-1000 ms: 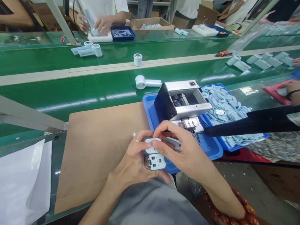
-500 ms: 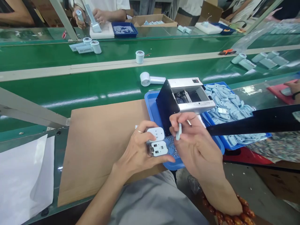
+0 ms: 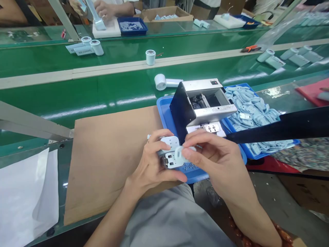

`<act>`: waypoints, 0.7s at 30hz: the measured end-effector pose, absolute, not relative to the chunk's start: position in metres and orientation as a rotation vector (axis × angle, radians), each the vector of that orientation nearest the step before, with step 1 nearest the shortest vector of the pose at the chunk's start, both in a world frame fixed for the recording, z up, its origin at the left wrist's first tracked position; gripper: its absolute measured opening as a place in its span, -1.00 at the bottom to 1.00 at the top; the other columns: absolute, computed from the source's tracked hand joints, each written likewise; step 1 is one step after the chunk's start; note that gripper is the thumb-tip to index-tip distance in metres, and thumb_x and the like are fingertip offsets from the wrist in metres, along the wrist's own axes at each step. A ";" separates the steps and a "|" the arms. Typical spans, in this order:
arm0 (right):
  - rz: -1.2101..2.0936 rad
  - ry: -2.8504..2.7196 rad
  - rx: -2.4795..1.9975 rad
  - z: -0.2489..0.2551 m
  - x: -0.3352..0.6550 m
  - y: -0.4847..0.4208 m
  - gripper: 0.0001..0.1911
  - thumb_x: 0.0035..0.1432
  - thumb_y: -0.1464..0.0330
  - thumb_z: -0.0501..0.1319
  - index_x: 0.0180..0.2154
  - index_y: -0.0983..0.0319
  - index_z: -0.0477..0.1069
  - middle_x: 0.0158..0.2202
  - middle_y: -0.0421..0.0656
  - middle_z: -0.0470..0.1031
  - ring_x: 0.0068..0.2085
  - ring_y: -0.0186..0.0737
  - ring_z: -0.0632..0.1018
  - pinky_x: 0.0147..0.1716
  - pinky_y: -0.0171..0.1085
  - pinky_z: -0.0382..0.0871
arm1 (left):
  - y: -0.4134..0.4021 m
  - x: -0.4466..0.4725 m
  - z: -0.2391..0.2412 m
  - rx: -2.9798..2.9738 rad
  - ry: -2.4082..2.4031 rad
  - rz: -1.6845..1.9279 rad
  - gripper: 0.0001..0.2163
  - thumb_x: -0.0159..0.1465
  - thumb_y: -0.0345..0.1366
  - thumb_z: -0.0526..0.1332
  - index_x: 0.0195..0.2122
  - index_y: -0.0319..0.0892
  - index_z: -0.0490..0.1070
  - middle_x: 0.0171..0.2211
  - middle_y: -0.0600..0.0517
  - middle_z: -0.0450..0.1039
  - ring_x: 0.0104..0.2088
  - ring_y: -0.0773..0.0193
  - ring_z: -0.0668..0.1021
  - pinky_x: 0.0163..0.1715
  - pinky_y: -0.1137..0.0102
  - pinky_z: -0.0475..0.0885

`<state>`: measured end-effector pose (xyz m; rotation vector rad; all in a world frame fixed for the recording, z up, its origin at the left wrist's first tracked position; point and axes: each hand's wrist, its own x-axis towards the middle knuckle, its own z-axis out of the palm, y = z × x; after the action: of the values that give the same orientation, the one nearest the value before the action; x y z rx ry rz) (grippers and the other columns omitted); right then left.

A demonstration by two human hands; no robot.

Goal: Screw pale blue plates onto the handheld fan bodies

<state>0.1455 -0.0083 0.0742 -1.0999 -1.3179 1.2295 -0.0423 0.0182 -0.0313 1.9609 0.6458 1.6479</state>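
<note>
My left hand (image 3: 147,166) grips two pale blue handheld fan bodies (image 3: 170,141) side by side, their flat ends facing up. The upper end shows small holes; the nearer one has square openings and a metal connector at its edge. Between thumb and fingertips, my right hand (image 3: 218,159) pinches a small pale blue plastic cover (image 3: 180,155) over the nearer end. Whether the cover touches that end is hard to tell. Beneath both hands, loose screws (image 3: 189,166) lie in a blue tray (image 3: 164,111).
A screw feeder (image 3: 205,99) stands in the tray. To its right, a blue bin (image 3: 257,156) heaped with covers lies behind a black bar (image 3: 290,125). Cardboard (image 3: 110,151) covers the bench at left. A fan (image 3: 160,82) lies on the green belt (image 3: 123,92); co-workers sit opposite.
My right hand has moved left and turned the cover from edge-on to flatter, bringing it over the nearer fan end. My left hand has stayed nearly still, keeping its grip.
</note>
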 end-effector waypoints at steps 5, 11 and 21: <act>1.374 -1.420 -1.150 0.084 0.133 -0.010 -0.87 0.33 0.31 0.55 -0.29 0.16 0.70 -0.33 -0.19 0.39 -0.35 -0.42 0.42 -0.39 -0.46 0.38 | 0.013 -0.041 -0.031 1.978 0.695 1.604 -0.33 0.38 0.40 0.34 0.27 0.12 0.18 0.19 -0.15 0.48 0.04 0.00 0.70 -0.01 0.05 0.61; 0.579 -1.131 -1.197 0.051 0.129 -0.030 -0.80 0.32 0.40 0.52 -0.18 0.13 0.52 -0.21 -0.19 0.37 -0.18 -0.24 0.45 -0.16 -0.24 0.38 | 0.011 -0.036 -0.024 1.966 0.691 1.644 -0.55 0.58 0.19 0.30 0.24 0.10 0.17 0.17 -0.13 0.46 0.04 0.09 0.66 -0.08 0.15 0.61; 0.542 -1.360 -1.288 0.038 0.273 0.000 -0.58 0.63 0.07 0.31 0.39 -0.08 0.42 -0.05 -0.10 0.50 0.03 0.06 0.58 0.25 0.11 0.44 | 0.015 -0.030 -0.025 1.872 0.576 1.677 -0.55 0.55 0.10 0.40 0.24 0.08 0.23 0.20 -0.21 0.46 0.04 0.04 0.63 -0.22 0.21 0.61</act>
<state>0.2729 0.0002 0.0379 -1.2878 -1.3598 0.5424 -0.0299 0.0147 -0.0246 1.8715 0.5759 1.6765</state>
